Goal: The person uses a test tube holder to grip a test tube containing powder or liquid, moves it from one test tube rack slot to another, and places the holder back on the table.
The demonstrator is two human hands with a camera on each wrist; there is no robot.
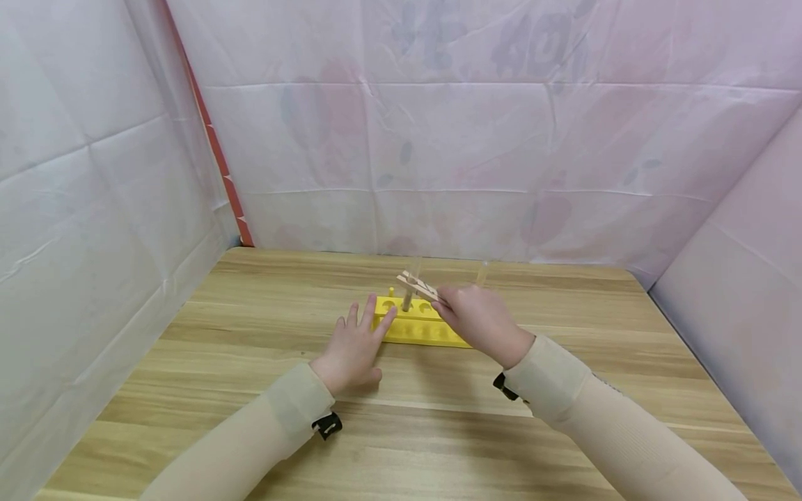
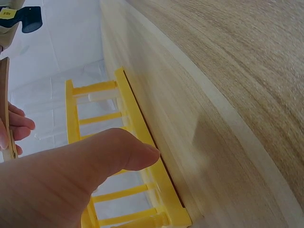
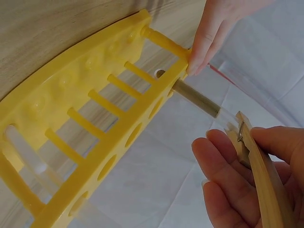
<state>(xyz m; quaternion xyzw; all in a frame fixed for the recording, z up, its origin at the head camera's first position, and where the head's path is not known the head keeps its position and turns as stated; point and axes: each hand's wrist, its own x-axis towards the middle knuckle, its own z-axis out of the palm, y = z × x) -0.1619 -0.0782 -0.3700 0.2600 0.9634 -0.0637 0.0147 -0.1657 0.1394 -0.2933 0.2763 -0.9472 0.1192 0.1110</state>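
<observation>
Yellow plastic forms the rack (image 1: 410,317) standing on the wooden table (image 1: 413,452), and the left hand (image 1: 354,344) lies at its left end, fingers nearly straight and spread, gripping nothing. Steady, light pressure there should stop the rack from sliding or tipping. Just right of those fingers, the test tube (image 3: 197,99) leans slightly at the second hole from the left, its lower end seemingly just through the top plate. Lining it up with the hole and moving it straight would be wise, as tilted glass may catch on the rim. It looks slender, murky brown low down and clear above. The wooden clamp (image 3: 263,175) grips that clear part; the right hand (image 1: 479,320) pinches the clamp between thumb and curled fingers, best without squeezing it open prematurely. A second tube (image 3: 31,154), clear, stands in the rack's right end.
</observation>
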